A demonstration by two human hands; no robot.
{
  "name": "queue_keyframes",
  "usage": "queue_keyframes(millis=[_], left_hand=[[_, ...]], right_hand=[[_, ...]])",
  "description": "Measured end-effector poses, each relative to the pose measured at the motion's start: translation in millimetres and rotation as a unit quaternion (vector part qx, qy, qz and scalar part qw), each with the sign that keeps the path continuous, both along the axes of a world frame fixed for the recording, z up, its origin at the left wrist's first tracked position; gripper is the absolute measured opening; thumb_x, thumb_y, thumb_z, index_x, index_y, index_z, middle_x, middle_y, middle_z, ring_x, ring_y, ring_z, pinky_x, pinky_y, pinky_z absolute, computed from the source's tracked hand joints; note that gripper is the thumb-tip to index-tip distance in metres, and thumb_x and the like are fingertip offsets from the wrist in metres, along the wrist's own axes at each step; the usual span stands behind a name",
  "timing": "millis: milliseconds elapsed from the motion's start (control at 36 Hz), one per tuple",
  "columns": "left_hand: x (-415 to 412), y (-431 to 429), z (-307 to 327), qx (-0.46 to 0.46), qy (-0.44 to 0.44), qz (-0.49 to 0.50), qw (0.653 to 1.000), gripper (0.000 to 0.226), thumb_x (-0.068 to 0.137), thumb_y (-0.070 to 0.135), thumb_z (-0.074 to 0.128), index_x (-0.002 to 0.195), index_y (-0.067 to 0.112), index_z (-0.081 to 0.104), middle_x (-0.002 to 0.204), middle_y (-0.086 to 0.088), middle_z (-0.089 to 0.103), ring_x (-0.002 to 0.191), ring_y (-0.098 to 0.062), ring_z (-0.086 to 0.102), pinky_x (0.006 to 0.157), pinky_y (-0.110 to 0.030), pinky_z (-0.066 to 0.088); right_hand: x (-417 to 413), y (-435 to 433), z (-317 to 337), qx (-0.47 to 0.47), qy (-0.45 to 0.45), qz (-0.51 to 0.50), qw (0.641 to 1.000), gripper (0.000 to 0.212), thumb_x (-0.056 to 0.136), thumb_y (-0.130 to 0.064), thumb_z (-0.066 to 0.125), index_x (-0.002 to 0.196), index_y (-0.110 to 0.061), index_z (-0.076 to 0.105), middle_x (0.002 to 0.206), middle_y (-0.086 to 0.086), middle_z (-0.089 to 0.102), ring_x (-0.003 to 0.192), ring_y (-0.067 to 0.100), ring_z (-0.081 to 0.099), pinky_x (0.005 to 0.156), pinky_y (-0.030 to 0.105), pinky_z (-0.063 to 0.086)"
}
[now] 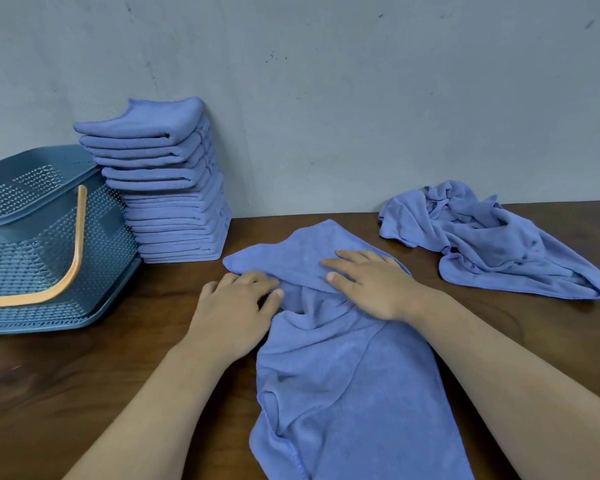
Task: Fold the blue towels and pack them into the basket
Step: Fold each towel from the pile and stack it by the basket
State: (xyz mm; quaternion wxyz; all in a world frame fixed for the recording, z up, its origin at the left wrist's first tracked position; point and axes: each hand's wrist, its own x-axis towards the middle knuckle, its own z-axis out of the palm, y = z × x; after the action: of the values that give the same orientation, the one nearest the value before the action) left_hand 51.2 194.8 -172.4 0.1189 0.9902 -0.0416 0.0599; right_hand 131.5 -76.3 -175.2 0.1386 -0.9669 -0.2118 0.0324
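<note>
The left hand (236, 303) lay palm down on the counter (84, 375), forearm stretched forward. Its fingers were loosely together and slightly bent, and the tips touched the left edge of a rumpled blue towel (343, 368). The right hand (371, 285) rested flat on the same towel just beside it, with its fingers spread and pressing the cloth down. The towel ran from under both hands back toward the person, between the forearms.

Well to the left of the left hand sat a dark teal perforated basket (49, 237), with its orange handle (70, 265) hanging across its side. Its inside could not be made out. Beyond the left hand, touching the basket, a tall stack of folded blue towels (174, 188) leaned against the grey wall (326, 98). Beyond and right of the right hand lay a crumpled heap of unfolded blue towels (482, 244).
</note>
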Motion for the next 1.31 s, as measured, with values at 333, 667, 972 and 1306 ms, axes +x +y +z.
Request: queue_keyframes(millis=[333,667,972,1306], left_hand=[[0.6,0.5,-0.5,-0.129,-0.078,-0.076,0.986,0.019,0.109,0.038,0.053,0.113,0.034,0.072,0.105,0.018,0.067,0.101,-0.011,0.056,0.097,-0.045,0.049],[6.0,4.3,-3.4,-0.209,-0.072,-0.012,0.975,0.036,0.114,0.042,0.035,0.132,0.037,0.066,0.139,0.022,0.061,0.134,-0.008,0.051,0.119,-0.046,0.038],[-3.5,0.7,13.1,-0.024,-0.068,0.026,0.997,0.049,0.108,0.049,0.044,0.068,0.022,0.051,0.074,0.005,0.053,0.068,-0.007,0.05,0.091,-0.042,0.043],[-2.2,-2.0,-2.8,-0.038,-0.013,0.024,0.999,0.044,0.103,0.065,0.042,0.137,0.041,0.057,0.144,0.025,0.055,0.137,-0.008,0.049,0.126,-0.049,0.024]], right_hand=[[-3.5,-4.7,8.3,-0.01,-0.137,-0.043,0.99,0.037,0.108,-0.036,0.047,0.14,-0.026,0.061,0.126,-0.002,0.064,0.118,0.027,0.058,0.094,0.042,0.048],[1.5,-10.9,-2.8,-0.028,-0.024,-0.121,0.992,0.074,0.103,-0.074,0.019,0.166,-0.035,0.02,0.176,-0.006,0.016,0.162,0.026,0.013,0.128,0.052,0.016],[-24.3,19.0,11.5,-0.11,-0.06,-0.108,0.986,0.068,0.101,-0.075,0.025,0.152,-0.034,0.043,0.156,0.003,0.043,0.142,0.03,0.038,0.111,0.049,0.037],[-5.8,7.4,1.1,-0.068,-0.022,-0.12,0.99,0.075,0.1,-0.078,0.019,0.164,-0.039,0.026,0.175,-0.002,0.019,0.16,0.024,0.018,0.124,0.052,0.023]])
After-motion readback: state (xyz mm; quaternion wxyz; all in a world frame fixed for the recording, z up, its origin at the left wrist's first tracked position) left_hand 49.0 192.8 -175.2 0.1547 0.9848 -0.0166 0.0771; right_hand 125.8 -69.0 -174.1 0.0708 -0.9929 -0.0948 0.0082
